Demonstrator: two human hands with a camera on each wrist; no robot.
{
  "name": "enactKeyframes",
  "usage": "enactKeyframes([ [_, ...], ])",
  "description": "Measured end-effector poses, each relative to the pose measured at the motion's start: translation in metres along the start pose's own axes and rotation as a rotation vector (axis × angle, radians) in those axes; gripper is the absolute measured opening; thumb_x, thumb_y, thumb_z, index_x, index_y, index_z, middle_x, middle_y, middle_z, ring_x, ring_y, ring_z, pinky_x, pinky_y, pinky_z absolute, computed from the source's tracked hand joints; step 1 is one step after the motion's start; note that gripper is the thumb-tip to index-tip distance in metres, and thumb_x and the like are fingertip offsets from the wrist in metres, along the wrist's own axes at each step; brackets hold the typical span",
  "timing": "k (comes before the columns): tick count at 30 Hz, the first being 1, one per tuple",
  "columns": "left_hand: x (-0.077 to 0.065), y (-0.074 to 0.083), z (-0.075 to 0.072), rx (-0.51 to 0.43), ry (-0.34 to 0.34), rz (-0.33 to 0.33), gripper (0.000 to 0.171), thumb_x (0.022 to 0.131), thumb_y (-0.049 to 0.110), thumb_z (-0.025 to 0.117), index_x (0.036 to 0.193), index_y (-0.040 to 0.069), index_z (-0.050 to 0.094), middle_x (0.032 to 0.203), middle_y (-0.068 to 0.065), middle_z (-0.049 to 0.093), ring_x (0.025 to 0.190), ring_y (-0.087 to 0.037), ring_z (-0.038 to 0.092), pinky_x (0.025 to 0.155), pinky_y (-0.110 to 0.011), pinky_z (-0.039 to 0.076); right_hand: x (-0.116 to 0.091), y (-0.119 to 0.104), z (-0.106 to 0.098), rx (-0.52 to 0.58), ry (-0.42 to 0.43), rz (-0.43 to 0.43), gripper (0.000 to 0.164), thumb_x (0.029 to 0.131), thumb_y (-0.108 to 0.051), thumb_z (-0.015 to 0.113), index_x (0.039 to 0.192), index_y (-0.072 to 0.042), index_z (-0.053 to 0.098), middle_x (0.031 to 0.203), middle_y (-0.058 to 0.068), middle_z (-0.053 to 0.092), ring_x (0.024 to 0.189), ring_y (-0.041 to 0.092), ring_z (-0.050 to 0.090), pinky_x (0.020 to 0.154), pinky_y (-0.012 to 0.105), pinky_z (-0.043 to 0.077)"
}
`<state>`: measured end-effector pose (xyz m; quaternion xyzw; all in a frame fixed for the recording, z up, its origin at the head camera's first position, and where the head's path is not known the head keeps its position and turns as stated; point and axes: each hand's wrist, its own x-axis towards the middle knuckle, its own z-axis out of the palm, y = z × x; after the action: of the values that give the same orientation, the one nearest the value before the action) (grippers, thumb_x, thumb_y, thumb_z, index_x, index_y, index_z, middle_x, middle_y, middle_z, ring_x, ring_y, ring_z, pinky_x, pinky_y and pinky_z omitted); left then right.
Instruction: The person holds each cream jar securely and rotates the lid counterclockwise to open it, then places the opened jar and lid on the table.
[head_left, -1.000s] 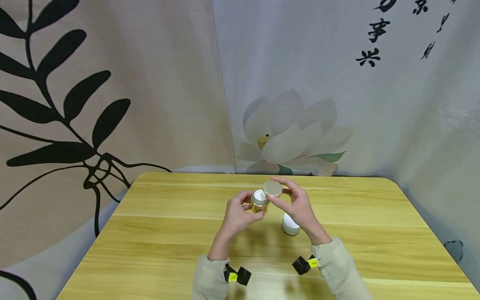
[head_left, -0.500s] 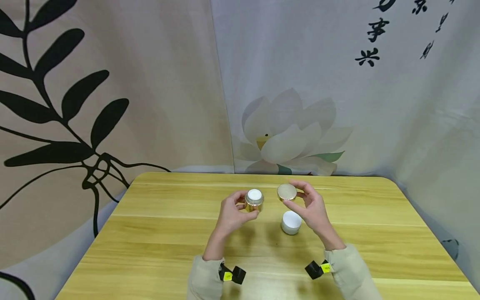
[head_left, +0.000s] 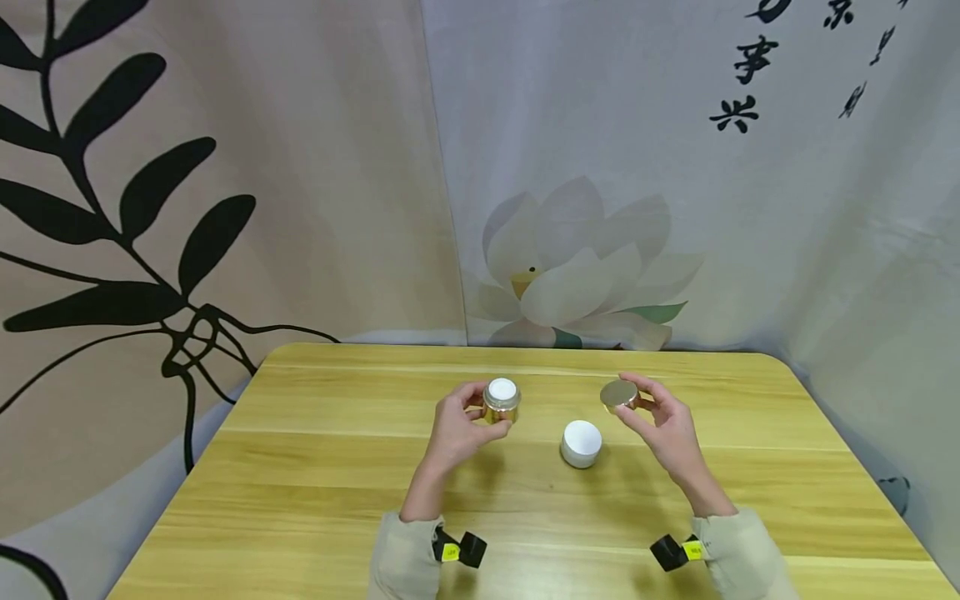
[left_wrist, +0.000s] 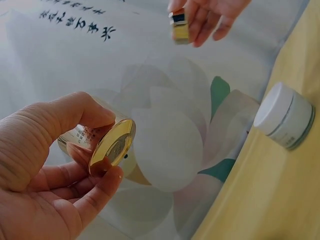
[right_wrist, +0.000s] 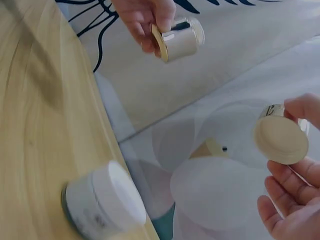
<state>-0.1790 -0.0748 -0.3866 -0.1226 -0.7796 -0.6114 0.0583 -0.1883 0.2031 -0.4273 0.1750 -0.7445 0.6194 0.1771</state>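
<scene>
My left hand (head_left: 459,429) grips a small gold cosmetic jar (head_left: 501,408) above the table, thumb on one side and fingers on the other. The jar's lid is off, and a white round surface shows at its mouth. To the right, my right hand (head_left: 667,429) pinches the gold jar lid (head_left: 619,395) by its rim. In the right wrist view the pale inside of the lid (right_wrist: 281,140) faces the camera. Between the two hands a white lidded jar (head_left: 581,444) stands upright on the table, touched by neither.
The wooden table (head_left: 300,500) reaches back to a fabric backdrop (head_left: 337,167) printed with leaves, a lotus and writing. A black wrist camera (head_left: 472,550) sits at the left sleeve, another camera (head_left: 669,552) at the right.
My right hand has moved right with the gold lid, away from the gold jar. My left hand has shifted slightly left with the jar. The white jar has stayed in place.
</scene>
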Motion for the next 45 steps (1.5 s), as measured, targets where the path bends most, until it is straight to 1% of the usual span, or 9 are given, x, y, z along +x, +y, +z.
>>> enactKeyframes([
  [2,0.0,0.0,0.0,0.0,0.0,-0.005,0.043,0.069,-0.009,0.072,0.109,-0.014,0.057,0.101,-0.022,0.058,0.092,-0.032,0.054,0.083,-0.047,0.05,-0.003,0.002,-0.006,-0.003,-0.002,0.012,0.039,0.085,0.01,0.059,0.123,0.013,0.05,0.113,-0.004,0.055,0.093,0.007,0.05,0.079,0.015,0.043],
  [6,0.0,-0.001,0.0,-0.002,0.001,-0.007,0.043,0.069,-0.009,0.072,0.108,-0.014,0.057,0.101,-0.022,0.059,0.091,-0.032,0.054,0.082,-0.047,0.05,-0.009,0.005,-0.016,0.06,0.002,0.033,0.04,0.087,0.011,0.055,0.125,0.014,0.044,0.113,-0.001,0.054,0.097,0.005,0.053,0.079,0.014,0.045],
  [12,0.0,-0.002,0.0,-0.01,0.001,-0.001,0.043,0.068,-0.009,0.072,0.108,-0.014,0.058,0.1,-0.022,0.059,0.09,-0.03,0.054,0.082,-0.047,0.051,-0.016,0.01,-0.026,0.143,0.036,0.077,0.036,0.083,0.015,0.058,0.114,0.01,0.041,0.104,0.0,0.055,0.094,0.003,0.057,0.077,0.014,0.048],
  [18,0.0,-0.002,0.0,-0.005,-0.005,-0.001,0.043,0.068,-0.009,0.071,0.108,-0.015,0.057,0.1,-0.023,0.059,0.09,-0.031,0.054,0.081,-0.047,0.051,-0.02,0.013,-0.033,0.124,0.049,0.038,0.038,0.078,0.02,0.059,0.112,0.017,0.042,0.099,0.003,0.057,0.09,0.007,0.057,0.076,0.016,0.048],
  [22,0.0,-0.002,-0.001,-0.001,-0.002,-0.008,0.043,0.068,-0.009,0.071,0.108,-0.015,0.057,0.1,-0.023,0.059,0.09,-0.031,0.054,0.082,-0.047,0.051,-0.022,0.014,-0.038,0.045,0.062,0.022,0.038,0.078,0.019,0.061,0.113,0.016,0.046,0.101,0.001,0.057,0.09,0.007,0.055,0.075,0.015,0.047],
  [29,0.0,-0.003,-0.001,0.009,0.004,-0.009,0.043,0.068,-0.009,0.071,0.108,-0.014,0.057,0.099,-0.022,0.059,0.089,-0.031,0.054,0.081,-0.047,0.051,-0.025,0.018,-0.045,-0.195,0.064,0.057,0.041,0.078,0.01,0.068,0.116,0.011,0.055,0.104,-0.003,0.051,0.089,0.007,0.052,0.072,0.013,0.046],
  [34,0.0,-0.007,-0.001,0.01,0.002,-0.01,0.043,0.068,-0.009,0.071,0.108,-0.015,0.057,0.099,-0.022,0.059,0.089,-0.031,0.054,0.081,-0.046,0.051,-0.028,0.02,-0.048,-0.344,0.062,0.101,0.042,0.075,0.003,0.074,0.115,0.006,0.06,0.101,0.003,0.051,0.085,0.006,0.049,0.069,0.012,0.045],
  [41,0.009,-0.04,0.003,-0.003,0.017,-0.019,0.048,0.067,-0.007,0.075,0.111,-0.011,0.058,0.102,-0.018,0.06,0.091,-0.027,0.055,0.081,-0.041,0.052,-0.033,0.025,-0.053,-0.491,0.035,0.192,0.046,0.071,-0.006,0.08,0.113,0.002,0.065,0.103,0.012,0.053,0.08,0.005,0.047,0.065,0.013,0.046],
  [45,0.01,-0.046,0.003,-0.005,0.018,-0.01,0.048,0.066,-0.003,0.076,0.111,-0.009,0.059,0.102,-0.017,0.06,0.09,-0.024,0.055,0.08,-0.036,0.052,-0.035,0.029,-0.055,-0.556,0.009,0.208,0.046,0.069,-0.006,0.081,0.111,0.002,0.066,0.102,0.014,0.054,0.077,0.006,0.048,0.063,0.015,0.048],
])
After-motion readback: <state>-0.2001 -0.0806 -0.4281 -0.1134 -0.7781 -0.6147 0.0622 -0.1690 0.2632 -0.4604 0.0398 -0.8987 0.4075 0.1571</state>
